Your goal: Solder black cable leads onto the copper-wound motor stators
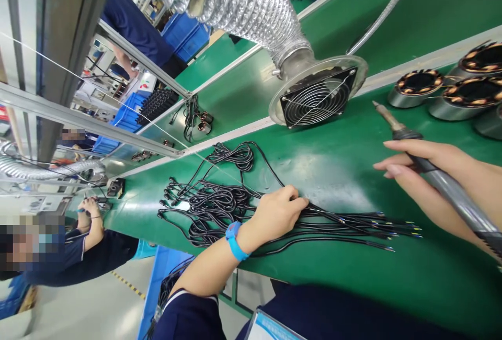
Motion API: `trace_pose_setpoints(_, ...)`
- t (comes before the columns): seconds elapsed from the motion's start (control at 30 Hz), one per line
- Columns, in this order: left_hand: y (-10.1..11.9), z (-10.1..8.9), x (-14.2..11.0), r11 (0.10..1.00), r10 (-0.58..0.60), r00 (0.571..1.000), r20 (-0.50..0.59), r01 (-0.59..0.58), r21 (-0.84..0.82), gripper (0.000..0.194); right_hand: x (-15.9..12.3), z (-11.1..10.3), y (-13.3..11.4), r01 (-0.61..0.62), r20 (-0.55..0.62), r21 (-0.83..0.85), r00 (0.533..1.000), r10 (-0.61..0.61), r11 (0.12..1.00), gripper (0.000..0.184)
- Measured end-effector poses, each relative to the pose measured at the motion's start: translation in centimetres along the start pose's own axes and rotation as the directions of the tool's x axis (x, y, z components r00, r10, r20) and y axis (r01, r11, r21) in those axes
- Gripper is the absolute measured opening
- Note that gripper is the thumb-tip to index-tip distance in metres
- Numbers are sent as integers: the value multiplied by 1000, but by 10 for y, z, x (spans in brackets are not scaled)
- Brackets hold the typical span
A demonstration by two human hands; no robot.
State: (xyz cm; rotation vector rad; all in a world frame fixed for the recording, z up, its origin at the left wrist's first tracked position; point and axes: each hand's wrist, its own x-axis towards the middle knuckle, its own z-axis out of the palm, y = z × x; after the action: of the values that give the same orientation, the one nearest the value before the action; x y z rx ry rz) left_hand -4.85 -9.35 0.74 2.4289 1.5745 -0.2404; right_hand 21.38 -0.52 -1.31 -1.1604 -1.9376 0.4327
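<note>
Left hand (pixel 276 213): back of the hand up, fingers curled down and nearly closed on the black cables (pixel 225 199), thumb and forefinger drawn together over the strands
Right hand (pixel 451 165): partly closed around the handle of the soldering iron (pixel 441 180), fingertips reaching past the grip, well apart from the left hand
Co-worker (pixel 78 259): at the far left, dark top, both hands together at the edge of the bench
Blue bin (pixel 151 290): below the bench edge, black cords inside
Cable bundle: lying flat on the green bench (pixel 431 282), coils and plug ends to the left, straight lengths running right from under the left hand, bared and coloured wire tips fanned out short of the right hand
Wristband (pixel 236 240): bright blue, around the left wrist, beside the coils
Foil duct (pixel 243 8): coming in from the top and ending in a round hood (pixel 282 110) with a fan grille (pixel 317 100), above the bench
Iron tip: bare metal, angled to the upper left, between the hood and the stators
Stators (pixel 410 97): metal rings with copper windings, grouped at the upper right, near the iron and apart from the cables
</note>
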Motion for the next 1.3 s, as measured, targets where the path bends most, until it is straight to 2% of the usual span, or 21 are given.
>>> trace_pose_setpoints(0.13, 5, 0, -3, 999, 29, 999, -19, -30, -28, 33, -3, 4, 2, -72, -2, -11, 997, 72, 997, 35)
trace_pose_setpoints(0.2, 0, -8, -10, 996, 41, 998, -45, -44, -74, 30, -4, 6, 3, -84, -22, -21, 996, 83, 996, 38)
trace_pose_setpoints(0.27, -9, -20, -19, 996, -16, 999, -46, 12, -90, 28, -4, 6, 3, -82, -31, -26, 996, 81, 996, 40)
trace_pose_setpoints(0.33, -22, -30, -28, 993, -108, 994, 9, 108, -49, 25, -4, 6, 2, -68, -29, -31, 997, 67, 997, 40)
trace_pose_setpoints(0.4, -34, -36, -35, 987, -162, 980, 112, 159, 32, 22, -3, 5, 1, -52, -16, -33, 999, 52, 998, 38)
trace_pose_setpoints(0.5, -43, -36, -39, 982, -151, 964, 219, 121, 147, 22, -3, 2, -2, -46, -6, -32, 999, 46, 998, 35)
trace_pose_setpoints(0.67, -41, -29, -30, 975, -98, 969, 229, 47, 219, 26, -2, 3, -5, 33, -10, -24, 999, -33, 999, 31)
trace_pose_setpoints(0.8, -37, -38, -20, 996, -25, 945, 325, -4, 89, 21, 0, 6, -3, 107, -48, 27, 993, -105, 994, 27)
trace_pose_setpoints(0.93, -37, -64, -20, 979, 86, 936, 341, -16, -201, 23, 0, 5, -1, 123, -71, 54, 990, -119, 991, 27)
trace_pose_setpoints(1.0, -39, -78, -22, 919, 210, 923, 323, -73, -387, 19, 1, 3, -1, 135, -77, 55, 988, -130, 989, 26)
trace_pose_setpoints(1.1, -38, -93, -24, 781, 409, 873, 267, -184, -596, 21, 1, 1, -1, 159, -77, 64, 985, -154, 985, 25)
trace_pose_setpoints(1.17, -35, -98, -20, 718, 481, 846, 229, -231, -657, 23, 2, 1, -1, 168, -66, 57, 984, -164, 984, 25)
trace_pose_setpoints(1.2, -32, -98, -17, 710, 485, 848, 211, -242, -662, 24, 2, 0, -1, 170, -62, 50, 984, -167, 984, 25)
trace_pose_setpoints(1.23, -28, -97, -13, 722, 469, 860, 200, -243, -648, 24, 3, -1, -1, 171, -57, 44, 984, -169, 984, 25)
trace_pose_setpoints(1.3, -18, -90, -3, 807, 384, 901, 200, -222, -547, 25, 5, -6, -3, 172, -58, 38, 984, -169, 984, 25)
